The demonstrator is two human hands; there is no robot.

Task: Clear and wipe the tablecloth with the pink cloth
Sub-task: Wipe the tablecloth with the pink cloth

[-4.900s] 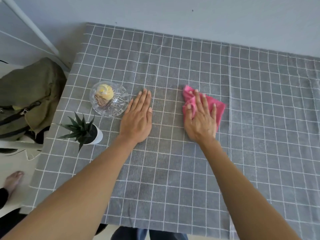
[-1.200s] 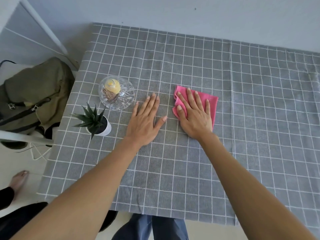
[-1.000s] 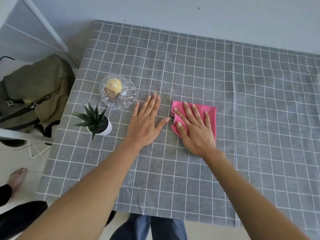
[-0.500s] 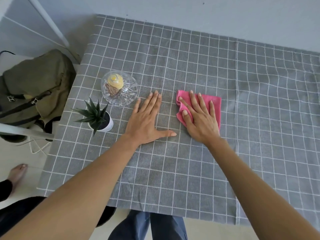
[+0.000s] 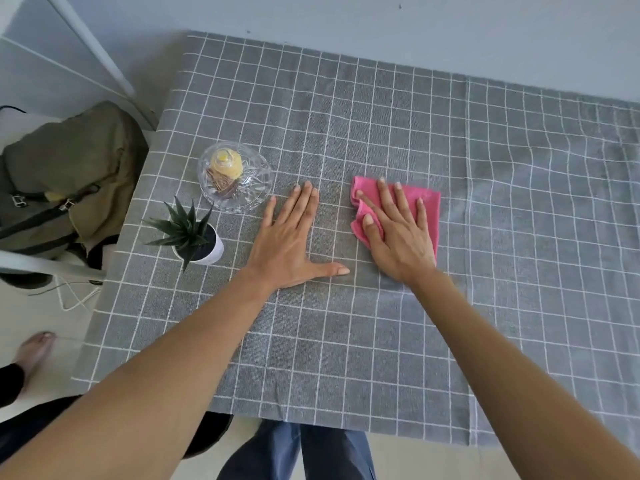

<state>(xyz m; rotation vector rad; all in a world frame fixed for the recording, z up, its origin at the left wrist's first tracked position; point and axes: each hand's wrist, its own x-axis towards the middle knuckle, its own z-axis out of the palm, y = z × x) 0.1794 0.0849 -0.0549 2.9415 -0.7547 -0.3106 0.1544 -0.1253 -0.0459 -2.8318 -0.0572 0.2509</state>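
Right hand is flat on the pink cloth, fingers spread, pressing it onto the grey checked tablecloth mid-table. Left hand lies flat and relaxed on the tablecloth just beside it, thumb out, holding nothing. Glass dish and small potted plant sit over by the left edge.
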